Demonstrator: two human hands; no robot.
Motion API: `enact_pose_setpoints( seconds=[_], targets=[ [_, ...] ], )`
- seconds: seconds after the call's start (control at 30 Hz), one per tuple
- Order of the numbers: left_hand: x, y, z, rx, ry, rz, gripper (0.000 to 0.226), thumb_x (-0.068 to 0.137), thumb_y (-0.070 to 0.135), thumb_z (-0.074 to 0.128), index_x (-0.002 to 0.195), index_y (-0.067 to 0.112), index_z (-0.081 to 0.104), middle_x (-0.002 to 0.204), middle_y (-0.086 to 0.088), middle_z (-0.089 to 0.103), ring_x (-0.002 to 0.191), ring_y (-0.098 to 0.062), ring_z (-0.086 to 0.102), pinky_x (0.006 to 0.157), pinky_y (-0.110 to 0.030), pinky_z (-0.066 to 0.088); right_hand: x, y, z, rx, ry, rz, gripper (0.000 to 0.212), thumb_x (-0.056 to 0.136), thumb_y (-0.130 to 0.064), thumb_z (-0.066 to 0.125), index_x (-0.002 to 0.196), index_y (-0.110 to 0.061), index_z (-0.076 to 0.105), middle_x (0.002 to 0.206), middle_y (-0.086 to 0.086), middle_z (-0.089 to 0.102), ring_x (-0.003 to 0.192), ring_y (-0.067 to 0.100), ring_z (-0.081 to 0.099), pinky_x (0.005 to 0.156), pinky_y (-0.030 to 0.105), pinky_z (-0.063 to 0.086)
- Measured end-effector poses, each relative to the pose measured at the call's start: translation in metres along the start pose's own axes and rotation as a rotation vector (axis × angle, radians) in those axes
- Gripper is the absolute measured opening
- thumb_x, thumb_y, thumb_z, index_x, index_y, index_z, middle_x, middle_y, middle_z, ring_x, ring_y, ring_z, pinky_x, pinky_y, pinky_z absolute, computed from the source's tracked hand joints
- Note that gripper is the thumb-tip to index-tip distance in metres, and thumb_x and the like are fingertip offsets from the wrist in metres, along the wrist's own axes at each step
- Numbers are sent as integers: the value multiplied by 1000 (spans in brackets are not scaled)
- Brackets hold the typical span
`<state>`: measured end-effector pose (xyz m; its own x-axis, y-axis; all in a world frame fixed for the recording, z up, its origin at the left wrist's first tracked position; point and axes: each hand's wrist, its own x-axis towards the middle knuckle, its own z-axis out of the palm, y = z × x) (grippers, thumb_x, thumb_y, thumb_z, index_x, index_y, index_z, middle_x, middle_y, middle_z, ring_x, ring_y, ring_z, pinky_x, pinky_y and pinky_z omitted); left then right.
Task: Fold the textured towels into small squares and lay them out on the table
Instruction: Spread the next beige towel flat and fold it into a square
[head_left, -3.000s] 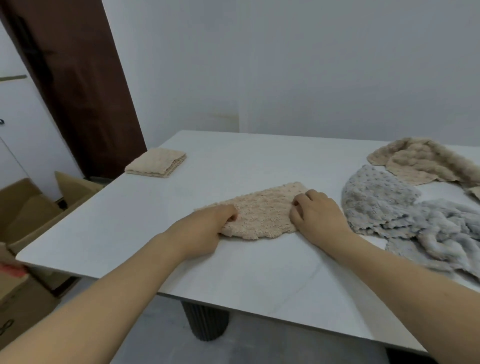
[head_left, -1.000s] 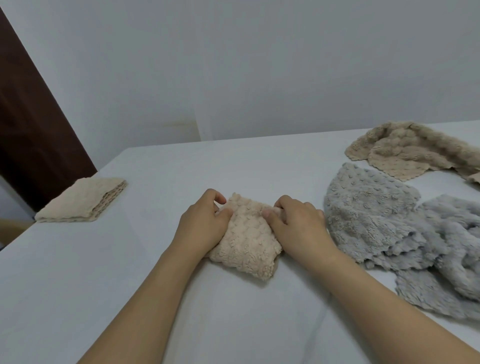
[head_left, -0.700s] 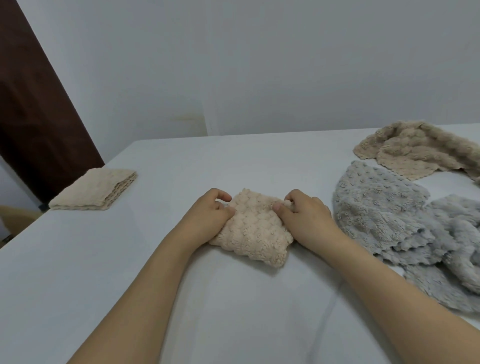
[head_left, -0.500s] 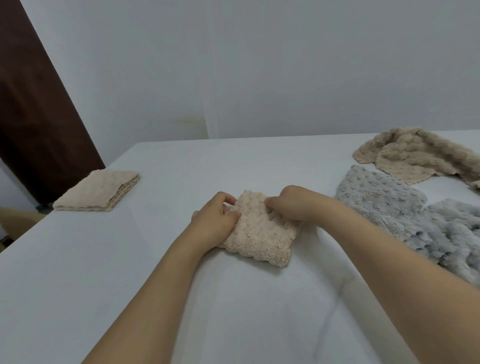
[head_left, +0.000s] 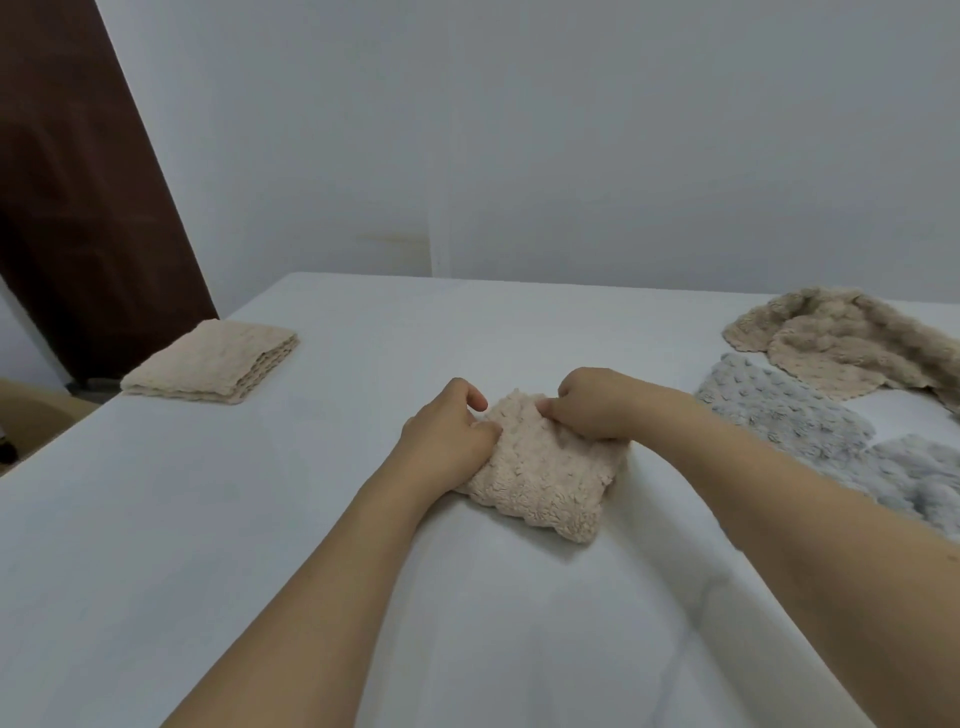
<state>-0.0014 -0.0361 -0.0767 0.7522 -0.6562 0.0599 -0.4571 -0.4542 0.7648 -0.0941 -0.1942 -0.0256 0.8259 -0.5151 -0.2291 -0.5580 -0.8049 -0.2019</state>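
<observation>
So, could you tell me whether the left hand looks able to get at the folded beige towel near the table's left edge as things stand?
Probably yes: bare table lies between the left hand and that folded towel, though the hand now grips the towel being folded.

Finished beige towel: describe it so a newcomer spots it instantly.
Start at the white table and go to its far left corner by the dark door. The folded beige towel lies there alone, a neat untouched stacked square.

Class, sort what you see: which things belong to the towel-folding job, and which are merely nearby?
Job: beige towel gripped by left hand and right hand; folded towel; unfolded beige towel; grey towels; table.
Nearby: brown door.
</observation>
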Motion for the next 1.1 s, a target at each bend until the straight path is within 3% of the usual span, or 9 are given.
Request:
enact_pose_setpoints(
  seconds=[0.13,0.27,0.33,0.4,0.5,0.63,0.83,0.93,1.1],
  targets=[
    [-3,6,-1,98,8,-3,15,92,32,54,105,26,50,85,3,59,93,-23,58,85,-39,46,-5,6,-5,135,-29,-26,38,98,-42,45,81,-10,56,76,4,57,65,19,52,55,26,41],
    [-8,11,-3,104,22,6,14,92,29,55,104,23,51,84,4,58,94,-23,58,89,-40,46,-1,6,-8,261,-25,-5,35,93,-44,50,76,-14,54,80,2,57,69,20,53,60,28,40],
    [-8,11,-3,92,27,0,14,91,29,56,103,24,52,84,4,58,94,-23,59,88,-40,47,2,1,-10,274,-52,14,38,92,-51,47,80,-16,53,83,1,56,71,19,53,61,29,40],
    [-8,11,-3,70,24,-24,14,90,30,58,101,25,53,81,5,58,89,-22,59,80,-38,46,5,-6,-5,134,-65,-9,44,96,-53,39,87,-13,55,90,4,59,77,21,55,66,30,42],
    [-7,16,-9,-142,-39,-141,13,88,29,64,99,24,59,90,4,66,87,-17,62,74,-33,48,8,-4,16,-21,80,-90,43,99,-51,32,96,-14,55,106,7,62,96,25,57,78,33,41],
    [-12,23,-25,-458,-208,-241,19,89,19,68,108,17,66,105,-9,71,87,-17,63,80,-32,48,-1,12,42,-2,356,-192,36,101,-47,28,85,-18,42,75,-4,53,76,22,55,63,33,35],
    [-23,25,-37,-388,-386,-249,30,91,20,66,121,23,63,114,-4,72,109,-21,66,103,-38,47,2,13,46,46,425,-207,37,101,-47,30,83,-17,40,71,-4,50,72,22,50,62,34,34],
    [-28,23,-40,-198,-347,-283,28,89,24,71,115,19,62,109,-3,70,97,-18,65,90,-32,52,1,15,46,59,432,-210,39,100,-49,29,84,-15,43,73,-3,52,73,24,51,62,34,33],
    [-30,20,-40,-74,-278,-295,25,84,30,75,101,17,63,96,-3,66,79,-17,56,74,-29,43,2,15,47,53,463,-188,41,100,-48,30,86,-14,48,78,1,59,75,25,54,62,33,35]
  ],
)
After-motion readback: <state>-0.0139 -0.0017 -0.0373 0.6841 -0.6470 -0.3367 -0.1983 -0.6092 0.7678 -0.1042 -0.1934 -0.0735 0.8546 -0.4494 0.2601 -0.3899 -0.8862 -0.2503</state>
